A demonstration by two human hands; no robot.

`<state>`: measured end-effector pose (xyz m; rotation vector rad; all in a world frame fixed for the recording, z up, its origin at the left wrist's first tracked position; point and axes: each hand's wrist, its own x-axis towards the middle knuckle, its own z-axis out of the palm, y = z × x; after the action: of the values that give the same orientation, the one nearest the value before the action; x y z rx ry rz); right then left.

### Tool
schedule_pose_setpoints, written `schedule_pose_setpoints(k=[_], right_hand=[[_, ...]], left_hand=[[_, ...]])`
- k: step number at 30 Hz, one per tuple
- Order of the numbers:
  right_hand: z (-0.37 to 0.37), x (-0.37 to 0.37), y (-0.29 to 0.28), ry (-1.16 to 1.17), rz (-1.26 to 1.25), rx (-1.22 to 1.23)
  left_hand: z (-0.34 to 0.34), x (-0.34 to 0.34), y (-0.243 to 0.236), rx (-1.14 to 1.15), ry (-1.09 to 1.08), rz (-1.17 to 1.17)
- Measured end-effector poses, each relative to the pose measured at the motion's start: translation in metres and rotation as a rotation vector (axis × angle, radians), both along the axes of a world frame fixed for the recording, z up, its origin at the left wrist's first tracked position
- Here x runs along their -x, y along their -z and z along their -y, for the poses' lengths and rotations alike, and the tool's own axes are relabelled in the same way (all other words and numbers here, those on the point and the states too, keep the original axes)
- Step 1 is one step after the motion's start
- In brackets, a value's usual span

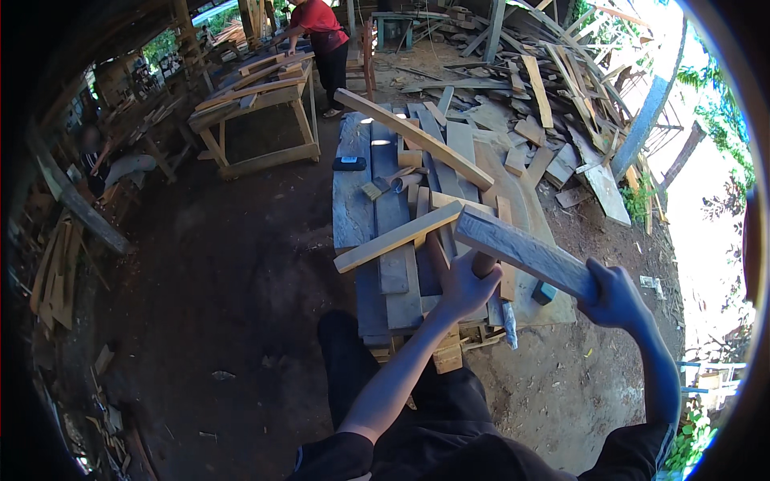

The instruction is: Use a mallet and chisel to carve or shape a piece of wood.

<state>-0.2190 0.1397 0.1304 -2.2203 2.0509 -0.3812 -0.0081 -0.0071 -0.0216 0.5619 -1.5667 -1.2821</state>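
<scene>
My right hand (611, 297) grips the right end of a grey weathered board (517, 252), held at a slant over the plank-topped bench (353, 208). My left hand (473, 284) is closed just below the board's left part, around something brownish that I cannot make out. A pale timber (381, 244) lies to their left, and a longer light timber (413, 136) crosses the planks behind. A brush (373, 191), a small black case with a label (349, 163) and short wooden blocks lie among the planks. A dark teal object (544, 293) sits at the bench's right.
A person in red (321, 32) works at a wooden table (257, 116) at the back left; a blurred person (100, 160) is at far left. Scrap boards (545, 128) pile up at back right, beside a leaning post (642, 128). More offcuts (60, 272) line the left edge.
</scene>
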Motion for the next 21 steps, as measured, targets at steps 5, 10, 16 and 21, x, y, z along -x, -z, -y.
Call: schedule_pose_setpoints(k=[5,10,16,21], right_hand=[[0.013,0.026,-0.023,0.271,0.585,0.234],[0.013,0.019,-0.004,0.296,1.280,0.416],[0.011,-0.004,-0.004,0.102,0.099,-0.189],[0.003,0.009,-0.005,0.328,0.472,0.081]], left_hand=[[0.000,-0.006,-0.004,-0.015,-0.022,0.016],[-0.005,-0.002,-0.011,0.031,-0.004,0.009],[-0.008,-0.012,0.004,0.012,-0.035,-0.008],[0.009,-0.013,0.020,-0.169,0.031,-0.305]])
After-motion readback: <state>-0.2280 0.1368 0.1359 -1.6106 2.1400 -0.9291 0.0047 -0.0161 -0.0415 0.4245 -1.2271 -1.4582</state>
